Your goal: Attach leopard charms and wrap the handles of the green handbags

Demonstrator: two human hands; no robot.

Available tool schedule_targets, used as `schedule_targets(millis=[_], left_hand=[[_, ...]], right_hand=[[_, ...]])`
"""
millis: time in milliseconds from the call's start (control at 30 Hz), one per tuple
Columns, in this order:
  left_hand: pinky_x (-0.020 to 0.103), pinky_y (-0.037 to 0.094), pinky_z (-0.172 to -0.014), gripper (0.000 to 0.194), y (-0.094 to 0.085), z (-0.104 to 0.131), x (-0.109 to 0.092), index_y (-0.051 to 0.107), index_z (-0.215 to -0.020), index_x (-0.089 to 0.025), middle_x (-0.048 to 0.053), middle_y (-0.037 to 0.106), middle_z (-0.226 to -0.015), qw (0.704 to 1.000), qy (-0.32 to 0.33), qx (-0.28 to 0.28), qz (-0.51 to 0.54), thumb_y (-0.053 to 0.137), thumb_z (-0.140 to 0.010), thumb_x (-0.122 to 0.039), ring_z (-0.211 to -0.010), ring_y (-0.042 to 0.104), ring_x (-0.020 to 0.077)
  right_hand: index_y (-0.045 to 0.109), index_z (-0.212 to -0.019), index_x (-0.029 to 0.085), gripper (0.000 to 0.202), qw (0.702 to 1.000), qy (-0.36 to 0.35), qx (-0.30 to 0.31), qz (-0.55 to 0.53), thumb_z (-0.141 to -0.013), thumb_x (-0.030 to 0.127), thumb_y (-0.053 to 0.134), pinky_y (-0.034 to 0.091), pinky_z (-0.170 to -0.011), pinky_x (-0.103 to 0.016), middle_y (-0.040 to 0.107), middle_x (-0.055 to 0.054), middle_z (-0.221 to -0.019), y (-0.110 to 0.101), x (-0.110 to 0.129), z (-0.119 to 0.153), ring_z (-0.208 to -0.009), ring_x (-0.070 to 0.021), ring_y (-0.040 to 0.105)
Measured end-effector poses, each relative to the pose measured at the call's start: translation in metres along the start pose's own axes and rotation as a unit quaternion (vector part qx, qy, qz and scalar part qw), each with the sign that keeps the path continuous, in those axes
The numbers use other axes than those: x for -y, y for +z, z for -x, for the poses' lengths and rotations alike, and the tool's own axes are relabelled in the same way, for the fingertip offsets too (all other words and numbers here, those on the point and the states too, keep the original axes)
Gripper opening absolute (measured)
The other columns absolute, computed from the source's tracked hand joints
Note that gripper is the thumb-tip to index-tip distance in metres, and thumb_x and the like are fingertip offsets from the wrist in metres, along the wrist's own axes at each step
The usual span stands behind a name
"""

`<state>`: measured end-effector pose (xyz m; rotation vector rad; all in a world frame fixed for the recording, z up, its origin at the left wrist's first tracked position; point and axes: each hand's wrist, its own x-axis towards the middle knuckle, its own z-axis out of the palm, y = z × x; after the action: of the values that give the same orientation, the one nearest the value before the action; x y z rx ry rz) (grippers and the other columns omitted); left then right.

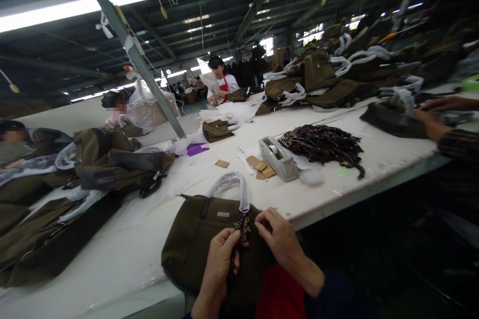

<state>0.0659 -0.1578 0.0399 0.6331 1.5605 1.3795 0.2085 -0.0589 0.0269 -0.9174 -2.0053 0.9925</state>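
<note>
An olive-green handbag (pixel 187 241) leans at the table's front edge before me, its handle (pixel 244 192) wrapped in white film. From the ring at the handle's right foot hangs a dark and tan leopard-patterned scarf (pixel 243 224). My left hand (pixel 220 256) is closed on this scarf, thumb on top. Just right of it, my right hand (pixel 282 241) has thumb and forefinger brought together in a pinch; whatever lies between them is too small to make out. A small metal plate (pixel 223 215) sits on the bag's front.
Behind the bag stand a tape dispenser (pixel 279 159), brown cards (pixel 261 167) and a heap of dark patterned scarves (pixel 322 144). More olive bags (pixel 123 164) lie left, with others piled (pixel 314 72) at the back. A co-worker's hands (pixel 430 117) handle a bag at right. A slanted post (pixel 149 79) rises ahead.
</note>
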Motion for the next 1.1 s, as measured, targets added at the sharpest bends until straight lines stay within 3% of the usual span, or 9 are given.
schedule_targets(millis=[133,333,467,600,833,967,1100], left_hand=[[0.013,0.025,-0.030,0.040,0.001,0.000,0.004,0.059,-0.080,-0.015,-0.007,0.049,-0.041,1.000,0.001,0.013,0.003,0.067,-0.081,-0.054,-0.029,0.033,0.0035],[0.013,0.025,-0.031,0.039,0.003,0.004,0.001,0.058,-0.081,-0.015,-0.008,0.045,-0.039,1.000,-0.002,0.017,0.023,0.068,-0.080,-0.053,-0.030,0.033,0.0040],[0.013,0.024,-0.033,0.037,0.003,0.004,-0.002,0.058,-0.084,-0.016,-0.009,0.045,-0.039,0.999,-0.001,0.027,0.031,0.066,-0.082,-0.051,-0.030,0.033,0.0037],[0.014,0.025,-0.034,0.034,0.005,0.004,-0.001,0.057,-0.082,-0.016,-0.010,0.042,-0.040,0.997,-0.003,0.041,0.072,0.066,-0.083,-0.049,-0.031,0.031,0.0034],[0.014,0.019,-0.035,0.032,0.009,0.004,0.001,0.060,-0.084,-0.014,-0.010,0.040,-0.041,0.988,-0.013,0.066,0.138,0.067,-0.084,-0.045,-0.033,0.027,0.0020],[0.015,0.018,-0.035,0.031,0.011,0.003,0.001,0.061,-0.085,-0.013,-0.010,0.040,-0.043,0.983,-0.021,0.069,0.168,0.071,-0.081,-0.042,-0.034,0.025,0.0012],[0.014,0.023,-0.037,0.031,0.014,0.001,0.002,0.058,-0.085,-0.014,-0.011,0.037,-0.043,0.977,-0.030,0.056,0.202,0.074,-0.079,-0.040,-0.036,0.027,0.0018]], right_hand=[[0.061,-0.080,0.017,0.010,0.979,0.092,0.065,-0.170,-0.084,0.025,0.058,0.040,-0.060,-0.025,0.058,0.000,-0.071,0.018,0.007,0.023,-0.063,-0.0134,0.051],[0.061,-0.086,0.016,0.015,0.960,0.117,0.049,-0.249,-0.086,0.031,0.057,0.042,-0.064,-0.026,0.060,-0.001,-0.079,0.032,0.012,0.040,-0.068,-0.0139,0.053],[0.063,-0.100,0.017,0.020,0.960,0.094,0.060,-0.256,-0.086,0.028,0.054,0.044,-0.072,-0.028,0.063,-0.003,-0.090,0.030,0.013,0.045,-0.079,-0.0159,0.057],[0.059,-0.111,0.019,0.027,0.955,0.103,0.081,-0.265,-0.086,0.027,0.053,0.042,-0.063,-0.026,0.059,-0.001,-0.083,0.030,0.014,0.055,-0.068,-0.0139,0.052],[0.049,-0.121,0.024,0.034,0.939,0.087,0.118,-0.311,-0.087,0.020,0.048,0.048,-0.065,-0.025,0.060,-0.001,-0.091,0.031,0.006,0.066,-0.073,-0.0140,0.057],[0.049,-0.124,0.027,0.035,0.964,0.050,0.118,-0.232,-0.090,0.018,0.045,0.049,-0.073,-0.026,0.062,-0.001,-0.093,0.028,-0.008,0.068,-0.080,-0.0146,0.059],[0.049,-0.130,0.027,0.043,0.979,0.001,0.105,-0.173,-0.089,0.014,0.044,0.048,-0.086,-0.029,0.062,-0.003,-0.111,0.025,-0.012,0.067,-0.092,-0.0150,0.061]])
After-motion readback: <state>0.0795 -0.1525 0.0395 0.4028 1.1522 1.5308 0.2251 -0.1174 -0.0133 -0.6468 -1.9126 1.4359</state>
